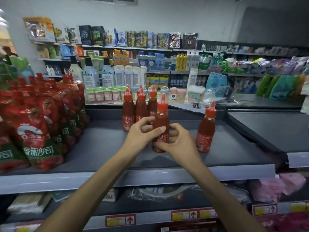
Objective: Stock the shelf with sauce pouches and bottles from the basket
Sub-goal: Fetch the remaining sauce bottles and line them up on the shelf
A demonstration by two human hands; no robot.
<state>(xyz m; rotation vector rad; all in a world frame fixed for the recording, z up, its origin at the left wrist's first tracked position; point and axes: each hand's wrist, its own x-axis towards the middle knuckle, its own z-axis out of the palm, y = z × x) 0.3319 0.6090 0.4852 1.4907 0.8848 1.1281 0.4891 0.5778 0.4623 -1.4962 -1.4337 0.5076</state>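
While both hands close on one sauce bottle [160, 124] over the middle of the dark grey shelf [100, 148], its red label shows only in part: white characters, of which 沙 and 司 can be read between the fingers. The left hand [142, 133] pinches the clear plastic body, with the thumb laid across the front and the fingers curled behind. The right hand [177, 141] wraps the lower label from the right, fingers curled round it. The bottle stands upright with its red cone-tipped cap on top, and its base seems to hang just above the shelf rather than rest on it. Just behind the left hand a cluster of bottles [141, 109] of the same kind stands packed together at the back of the shelf, their labels partly hidden by the hand. A lone bottle [206, 129] stands apart on the right, its label too blurred to read. Along the left of the shelf, glossy red spouted pouches [33, 128] stand in rows, printed with tomatoes and a green band that reads 番茄沙司. The smaller print beneath is illegible, and the nearest pouches are cut off by the frame edge. On the rail of a lower shelf, red-bordered price tags [120, 220] carry black arrows pointing up, but their figures cannot be read.
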